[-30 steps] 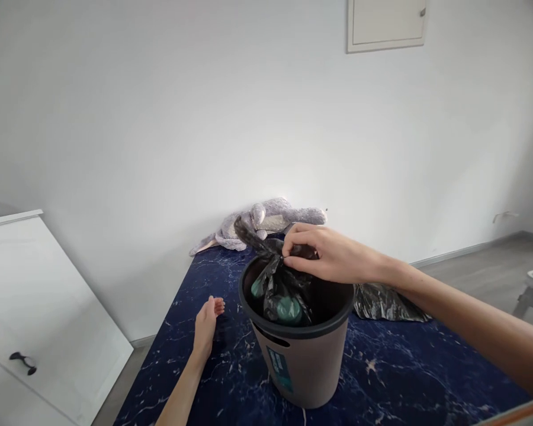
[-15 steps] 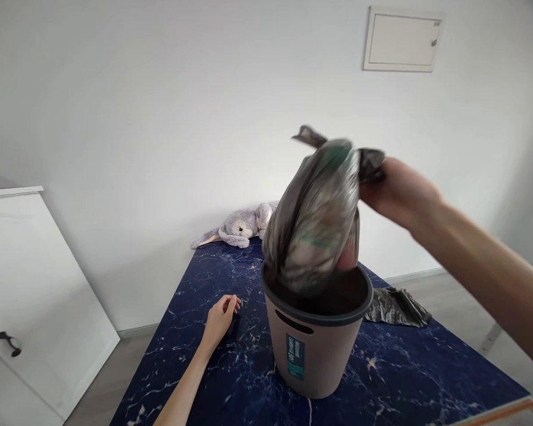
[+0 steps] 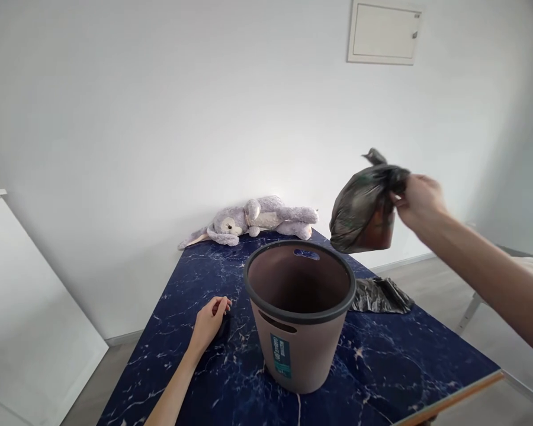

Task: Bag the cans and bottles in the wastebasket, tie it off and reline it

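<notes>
My right hand (image 3: 420, 198) grips a filled, see-through black garbage bag (image 3: 357, 210) by its knotted top. The bag hangs in the air right of and behind the trash can (image 3: 299, 349), with something reddish-brown showing through its lower part. The grey-brown can stands upright on the table, its dark rim facing up and its visible inside bare. My left hand (image 3: 211, 319) rests on the tabletop left of the can, apart from it, fingers curled together with nothing visible in them.
A folded black plastic bag (image 3: 382, 296) lies on the blue marbled table (image 3: 177, 331), right of the can. A plush rabbit (image 3: 253, 220) lies along the table's far end by the wall. A white cabinet (image 3: 31, 307) stands at the left.
My right hand has lifted the garbage bag out of the can and carried it to the right, past the rim. My left hand stays on the table. The view has shifted slightly right.
</notes>
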Demonstrator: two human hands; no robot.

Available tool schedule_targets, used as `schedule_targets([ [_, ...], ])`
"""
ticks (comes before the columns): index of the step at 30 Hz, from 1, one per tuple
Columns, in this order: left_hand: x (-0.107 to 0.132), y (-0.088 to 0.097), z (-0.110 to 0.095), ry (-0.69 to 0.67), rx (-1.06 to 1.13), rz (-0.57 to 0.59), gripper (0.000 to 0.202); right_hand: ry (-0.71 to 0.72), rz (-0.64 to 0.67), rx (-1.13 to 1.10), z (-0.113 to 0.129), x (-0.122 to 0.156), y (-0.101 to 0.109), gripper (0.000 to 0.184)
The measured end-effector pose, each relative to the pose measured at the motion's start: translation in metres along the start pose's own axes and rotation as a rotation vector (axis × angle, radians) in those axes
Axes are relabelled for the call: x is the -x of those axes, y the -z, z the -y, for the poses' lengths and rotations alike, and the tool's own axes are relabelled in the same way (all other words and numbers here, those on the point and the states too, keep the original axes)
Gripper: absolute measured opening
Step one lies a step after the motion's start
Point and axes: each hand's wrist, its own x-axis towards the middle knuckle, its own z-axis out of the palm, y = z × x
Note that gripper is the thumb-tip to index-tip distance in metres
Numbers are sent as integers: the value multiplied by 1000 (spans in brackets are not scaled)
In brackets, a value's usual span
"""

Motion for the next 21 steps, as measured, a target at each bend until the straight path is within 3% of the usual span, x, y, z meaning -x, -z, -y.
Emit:
schedule_targets([
  [1,0,0,-1,4,-12,5,49,-174,-274,-103,-13,9,-9,26],
  [4,-2,0,-2,18,-44,18,51,-367,-464,-177,-48,31,-36,19],
  [7,-4,-1,-3,27,-70,22,49,-475,-503,-237,-75,38,-48,19],
  [15,-7,-4,-14,-4,-133,-17,44,-815,-472,-475,-131,36,-51,30],
  [19,-6,-1,-22,0,-141,-36,44,-904,-453,-479,-161,35,-48,7],
  [21,-6,0,-22,-7,-164,-41,43,-935,-445,-432,-174,33,-42,21],
])
